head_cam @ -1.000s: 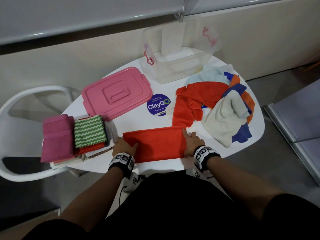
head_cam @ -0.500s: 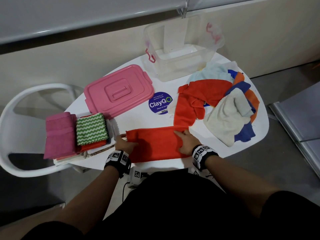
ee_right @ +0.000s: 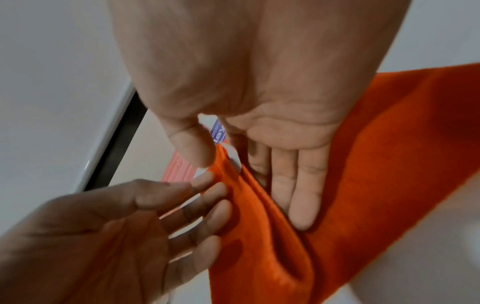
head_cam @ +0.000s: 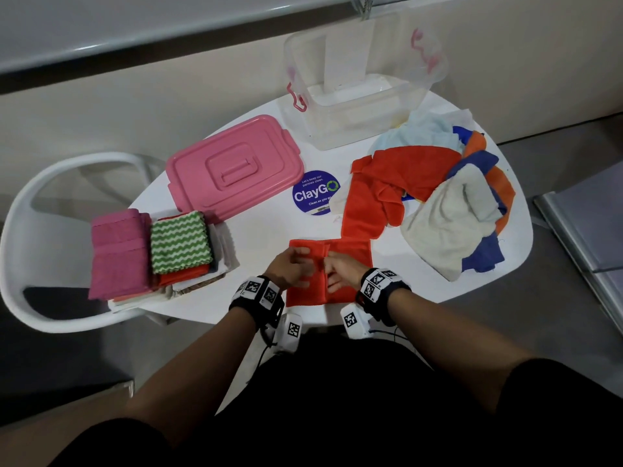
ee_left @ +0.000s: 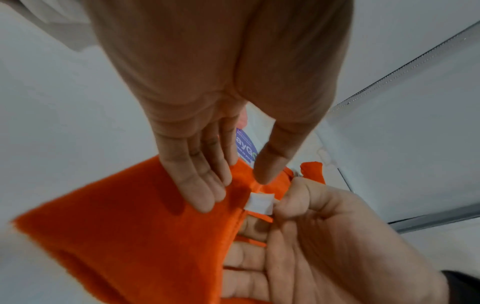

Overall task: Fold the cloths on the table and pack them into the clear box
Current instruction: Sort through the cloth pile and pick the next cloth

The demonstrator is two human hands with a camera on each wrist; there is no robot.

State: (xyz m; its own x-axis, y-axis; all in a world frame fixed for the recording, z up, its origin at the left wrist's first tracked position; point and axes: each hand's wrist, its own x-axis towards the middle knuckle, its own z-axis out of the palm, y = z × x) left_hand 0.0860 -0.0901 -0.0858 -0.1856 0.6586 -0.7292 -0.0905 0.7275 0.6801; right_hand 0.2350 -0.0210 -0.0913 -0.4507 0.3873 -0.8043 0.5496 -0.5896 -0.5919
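Lower centre of frame — orange cloth [head_cam: 332,276] on desk [head_cam: 266,234]. Left hand [head_cam: 290,268] lies flat-fingered on it; right hand [head_cam: 340,270] pinches its folded edge.

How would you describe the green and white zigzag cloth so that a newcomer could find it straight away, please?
Start at the white table and go to its left end, in front of the pink lid, where a stack of folded cloths sits. The zigzag cloth lies on top of that stack, right of the folded pink towel. It is the only patterned cloth there: green and white wavy stripes.
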